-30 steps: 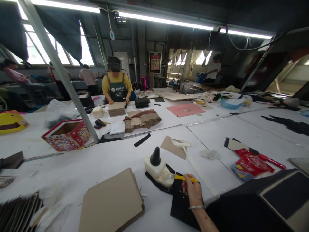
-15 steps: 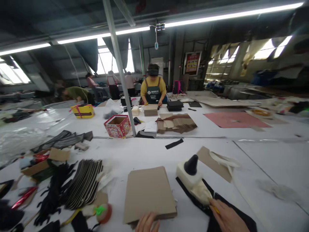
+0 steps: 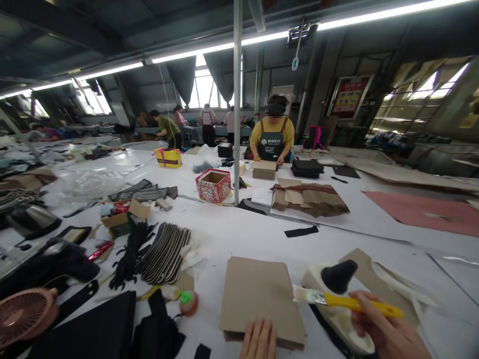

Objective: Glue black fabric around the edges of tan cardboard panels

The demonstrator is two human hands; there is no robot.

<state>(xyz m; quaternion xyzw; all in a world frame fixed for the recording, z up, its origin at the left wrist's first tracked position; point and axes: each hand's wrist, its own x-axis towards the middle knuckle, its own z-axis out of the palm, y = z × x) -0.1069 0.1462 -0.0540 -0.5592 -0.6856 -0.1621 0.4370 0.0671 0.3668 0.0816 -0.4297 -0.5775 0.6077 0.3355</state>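
Note:
My left hand [image 3: 259,340] lies with its fingers stretched out on the near edge of a stack of grey-brown cardboard sheets [image 3: 260,294]. In my right hand [image 3: 381,321] is a paintbrush [image 3: 348,300] with a yellow handle, its pale bristles at the stack's right edge. Whether the bristles touch the top sheet, I cannot tell. Behind the brush stands a cream-white glue container [image 3: 316,274] with a black cone [image 3: 339,276] on top. It sits on black material, partly hidden by my right hand.
Left of the stack lie black-edged strips [image 3: 164,254], black straps [image 3: 130,254], a small orange pot [image 3: 188,302] and a pink fan [image 3: 26,316]. A metal post [image 3: 238,99] rises beside a red patterned box [image 3: 213,185]. Across the table a co-worker [image 3: 272,132] handles a stack of boards.
My right hand has lifted the paintbrush from the glue container and swung its bristles left to the cardboard stack. The camera view has turned left. My left hand remains on the stack.

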